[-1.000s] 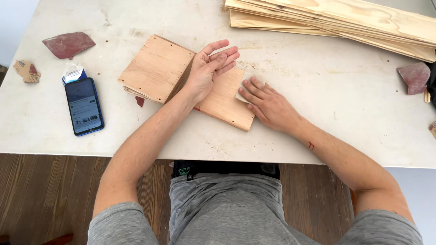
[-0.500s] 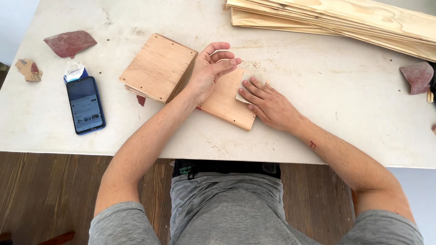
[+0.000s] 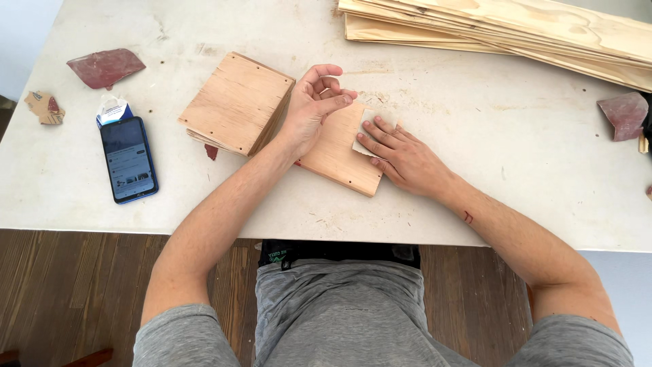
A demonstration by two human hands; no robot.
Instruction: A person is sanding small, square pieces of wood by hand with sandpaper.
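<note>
A square plywood panel lies flat on the white table in front of me. My left hand rests on its left part with the fingers curled, steadying it. My right hand lies flat on the panel's right edge, its fingers pressing a small pale piece of sandpaper onto the wood. Just left of the panel is a stack of similar square plywood panels, touching my left wrist.
Long pale wooden boards are piled at the back right. A dark phone and a small carton lie at the left. Reddish sandpaper scraps sit at the far left and another reddish scrap at the right edge.
My right hand has slid up along the panel's right edge with the sandpaper under its fingers. The left hand stays in place on the panel.
</note>
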